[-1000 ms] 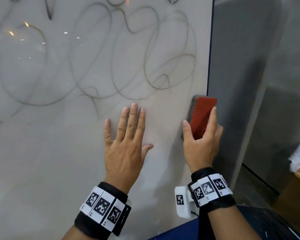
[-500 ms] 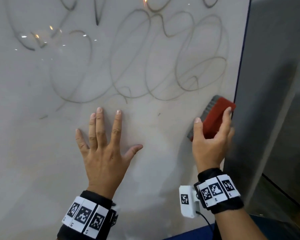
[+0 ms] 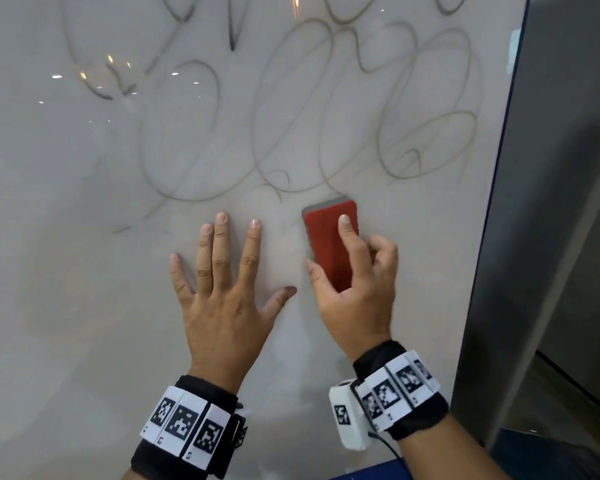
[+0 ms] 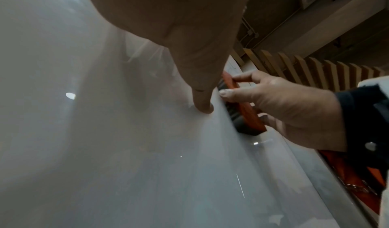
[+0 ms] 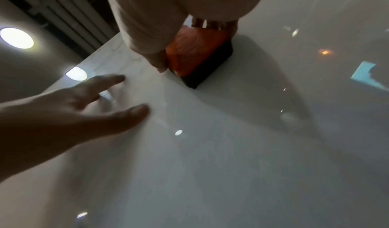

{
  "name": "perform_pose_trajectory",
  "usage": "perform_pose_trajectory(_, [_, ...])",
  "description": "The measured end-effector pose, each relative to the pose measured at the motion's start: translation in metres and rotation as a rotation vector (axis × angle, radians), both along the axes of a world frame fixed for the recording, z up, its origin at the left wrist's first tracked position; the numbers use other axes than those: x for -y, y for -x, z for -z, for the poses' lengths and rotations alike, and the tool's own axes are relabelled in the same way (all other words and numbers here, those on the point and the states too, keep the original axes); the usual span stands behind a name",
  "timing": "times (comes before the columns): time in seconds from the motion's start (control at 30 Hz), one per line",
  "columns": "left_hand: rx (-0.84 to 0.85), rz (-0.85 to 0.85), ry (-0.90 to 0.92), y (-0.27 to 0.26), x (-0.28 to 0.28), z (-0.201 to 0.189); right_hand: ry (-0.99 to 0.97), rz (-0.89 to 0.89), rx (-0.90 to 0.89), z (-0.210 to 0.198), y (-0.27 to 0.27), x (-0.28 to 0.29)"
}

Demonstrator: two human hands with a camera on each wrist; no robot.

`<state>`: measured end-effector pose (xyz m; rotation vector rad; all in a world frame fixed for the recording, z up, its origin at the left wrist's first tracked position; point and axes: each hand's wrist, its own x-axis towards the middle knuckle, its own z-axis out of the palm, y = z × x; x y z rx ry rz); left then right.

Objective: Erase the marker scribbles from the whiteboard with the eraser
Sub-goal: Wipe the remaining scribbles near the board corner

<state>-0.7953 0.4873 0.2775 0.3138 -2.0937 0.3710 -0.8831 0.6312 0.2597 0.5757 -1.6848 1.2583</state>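
Red eraser (image 3: 329, 244) gripped in right hand (image 3: 355, 299), flat on whiteboard (image 3: 84, 306) just beside splayed, empty left hand (image 3: 222, 299). Above both hands, scribbles (image 3: 326, 116) nearly all left, only faded; barely begun, by the look.

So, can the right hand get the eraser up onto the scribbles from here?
Probably yes: the right hand holds the eraser just under the lowest scribbles, with bare whiteboard between; the left hand lies aside.
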Motion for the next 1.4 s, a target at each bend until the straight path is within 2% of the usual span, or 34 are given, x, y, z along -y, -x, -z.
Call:
perform_pose_trajectory(0.13, [-0.044,-0.038,-0.059,-0.01,0.013,-0.009,0.246,0.094,0.085,-0.012,0.025,-0.032])
perform_pose_trajectory(0.23, [-0.04,-0.042,-0.082,-0.012,0.014,-0.011,0.349,0.06,0.152,-0.016,0.016,-0.014])
perform_pose_trajectory(0.33, [-0.037,-0.047,-0.084,-0.011,0.014,-0.009,0.114,-0.004,0.012,-0.009,-0.012,0.023])
perform_pose_trajectory(0.4, [-0.033,-0.045,-0.077,-0.011,0.016,-0.008,-0.051,-0.014,-0.075,-0.007,-0.016,0.028])
perform_pose_trajectory(0.43, [-0.029,-0.043,-0.07,-0.012,0.018,-0.007,-0.062,0.004,-0.09,-0.009,-0.011,0.023])
perform_pose_trajectory(0.53, [-0.018,-0.048,-0.034,-0.013,0.022,-0.006,0.103,0.098,-0.031,-0.018,0.009,0.001])
perform_pose_trajectory(0.63, [-0.024,-0.049,-0.034,-0.015,0.022,-0.005,0.234,0.096,0.035,-0.024,0.006,0.008])
perform_pose_trajectory(0.7, [-0.029,-0.045,-0.037,-0.015,0.022,-0.005,0.19,0.039,0.013,-0.022,-0.012,0.03])
perform_pose_trajectory(0.77, [-0.036,-0.04,-0.03,-0.017,0.022,-0.006,0.053,0.001,-0.058,-0.016,-0.025,0.046])
perform_pose_trajectory(0.83, [-0.04,-0.043,-0.014,-0.019,0.026,-0.006,-0.037,0.005,-0.117,-0.018,-0.022,0.042])
perform_pose_trajectory(0.97, [-0.053,-0.063,-0.026,-0.028,0.039,-0.01,0.173,0.105,-0.045,-0.027,0.002,0.016])
perform_pose_trajectory(1.03, [-0.048,-0.063,-0.018,-0.032,0.042,-0.011,0.262,0.104,0.006,-0.029,0.001,0.023])
perform_pose_trajectory(1.1, [-0.04,-0.054,-0.007,-0.033,0.042,-0.011,0.25,0.059,0.002,-0.026,-0.016,0.045])
perform_pose_trajectory(1.23, [-0.051,-0.047,0.006,-0.038,0.051,-0.01,-0.001,-0.025,-0.139,-0.019,-0.042,0.076])
perform_pose_trajectory(1.3, [-0.061,-0.07,-0.012,-0.045,0.063,-0.009,0.028,0.017,-0.15,-0.025,-0.033,0.068])
perform_pose_trajectory(1.4, [-0.076,-0.1,-0.057,-0.056,0.081,-0.009,0.194,0.086,-0.067,-0.032,-0.019,0.059])
